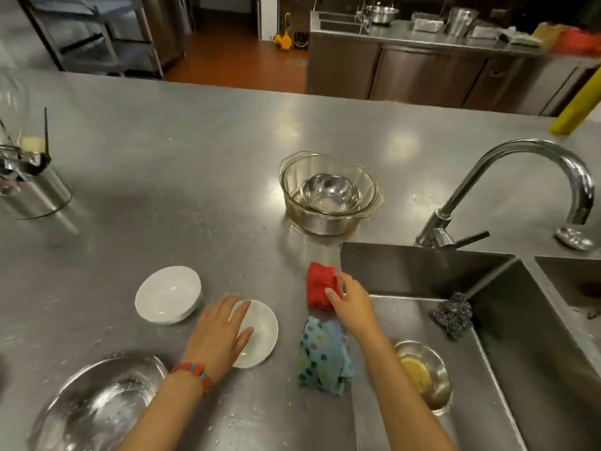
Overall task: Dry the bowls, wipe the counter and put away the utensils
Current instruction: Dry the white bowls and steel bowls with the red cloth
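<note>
1. Large steel bowl cut off at bottom edge; utensil canister cut off at left.
2. Two white bowls on counter: far one untouched, near one under left hand, fingers flat.
3. Right hand pinches red cloth; one patterned cloth beside it.

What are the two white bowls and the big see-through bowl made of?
The white bowls look like glazed ceramic, smooth and shiny, though they could be hard plastic. The see-through bowl looks like glass: the metal bowl inside shows through it.
</note>
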